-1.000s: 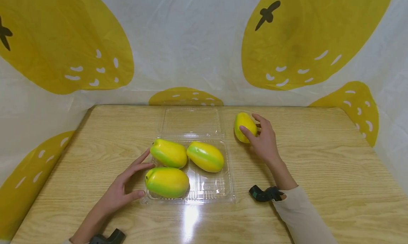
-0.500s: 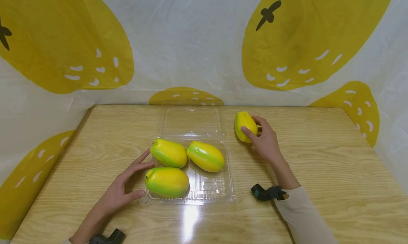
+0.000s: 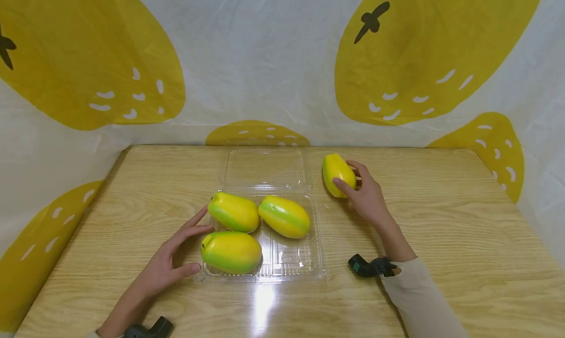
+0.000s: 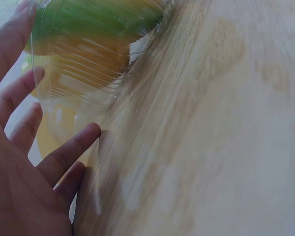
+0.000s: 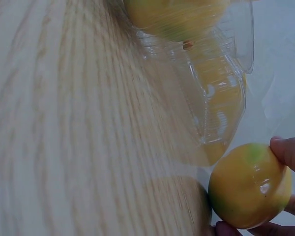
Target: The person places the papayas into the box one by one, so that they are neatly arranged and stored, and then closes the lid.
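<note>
Head view: on a wood-grain table (image 3: 459, 220), the right hand (image 3: 370, 198) holds a yellow-green fruit (image 3: 336, 171), right of a clear container (image 3: 287, 259). Three more fruits (image 3: 231, 253) lie in its base; its lid (image 3: 265, 169) lies back behind them. The left hand (image 3: 165, 264), fingers spread, is at the container's left edge.

Left wrist view: I see those fingers apart beside clear plastic.

Right wrist view: thumb and fingers grip the fruit.
</note>
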`<state>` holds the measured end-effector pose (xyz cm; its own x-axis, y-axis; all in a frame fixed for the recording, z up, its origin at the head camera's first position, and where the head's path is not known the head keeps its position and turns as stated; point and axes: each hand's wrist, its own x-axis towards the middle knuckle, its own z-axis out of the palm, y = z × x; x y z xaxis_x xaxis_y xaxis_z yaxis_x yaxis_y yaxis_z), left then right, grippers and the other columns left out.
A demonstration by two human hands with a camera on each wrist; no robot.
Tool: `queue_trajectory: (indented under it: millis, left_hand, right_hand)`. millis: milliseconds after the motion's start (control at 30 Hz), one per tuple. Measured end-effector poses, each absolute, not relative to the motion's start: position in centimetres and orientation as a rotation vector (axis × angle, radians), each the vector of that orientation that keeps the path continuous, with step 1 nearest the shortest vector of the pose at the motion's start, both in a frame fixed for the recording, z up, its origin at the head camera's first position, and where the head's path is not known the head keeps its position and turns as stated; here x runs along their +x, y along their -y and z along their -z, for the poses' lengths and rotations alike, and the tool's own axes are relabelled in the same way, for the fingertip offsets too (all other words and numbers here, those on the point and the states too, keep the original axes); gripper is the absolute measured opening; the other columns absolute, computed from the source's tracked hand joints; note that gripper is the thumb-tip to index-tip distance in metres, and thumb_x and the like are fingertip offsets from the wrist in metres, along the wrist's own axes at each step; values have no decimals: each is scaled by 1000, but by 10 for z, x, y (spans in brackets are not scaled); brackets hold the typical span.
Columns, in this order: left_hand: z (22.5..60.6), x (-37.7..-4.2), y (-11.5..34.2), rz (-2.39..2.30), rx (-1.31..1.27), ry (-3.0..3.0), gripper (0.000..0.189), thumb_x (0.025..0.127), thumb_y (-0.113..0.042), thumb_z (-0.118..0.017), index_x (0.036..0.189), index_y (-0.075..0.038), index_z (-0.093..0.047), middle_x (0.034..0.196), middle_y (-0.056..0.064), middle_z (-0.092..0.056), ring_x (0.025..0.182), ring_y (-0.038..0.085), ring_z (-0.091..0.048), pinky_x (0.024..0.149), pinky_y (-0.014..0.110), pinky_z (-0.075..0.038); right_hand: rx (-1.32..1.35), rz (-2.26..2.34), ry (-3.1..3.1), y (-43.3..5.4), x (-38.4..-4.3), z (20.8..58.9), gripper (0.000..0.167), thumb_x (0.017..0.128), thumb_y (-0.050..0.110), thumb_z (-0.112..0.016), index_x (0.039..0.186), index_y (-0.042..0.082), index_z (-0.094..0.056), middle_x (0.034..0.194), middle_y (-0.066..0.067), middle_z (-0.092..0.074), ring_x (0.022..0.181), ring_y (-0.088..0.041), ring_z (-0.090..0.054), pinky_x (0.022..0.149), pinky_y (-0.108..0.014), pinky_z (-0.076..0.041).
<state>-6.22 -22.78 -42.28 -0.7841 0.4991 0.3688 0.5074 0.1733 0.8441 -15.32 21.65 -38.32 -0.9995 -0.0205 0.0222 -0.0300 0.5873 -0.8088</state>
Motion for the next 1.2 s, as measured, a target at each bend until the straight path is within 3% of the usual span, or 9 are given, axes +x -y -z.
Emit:
queue_trajectory:
  millis: [633,1067,1200]
  left_hand:
    - [421,-61,229,1726,-1025,2416,66,75,-4,-75,135,2,-48,156,17,-20,143,33,-15,112,23,-12]
    - [398,-56,218,1733,-1035,2394,61,77,-2,-73,132,5,-49,154,21,-22,143,32,-17,111,21,-12]
    - [409,-59,222,1725,-1032,2400,63,76,-2,-74,133,4,-49,155,20,-21,143,31,-16,111,22,-11]
  right_hand:
    - [109,-1447,2727,-218,-151,379,69,91,41,-63,148,18,-32,139,-20,-41,112,-39,-49,84,-49,-46]
    - [194,-1481,2656,-215,-147,368,66,91,35,-65,147,22,-33,137,-14,-43,108,-34,-51,78,-42,-47]
    - [245,-1520,2633,-213,-144,364,66,91,31,-66,147,22,-33,138,-12,-42,109,-33,-50,80,-41,-48]
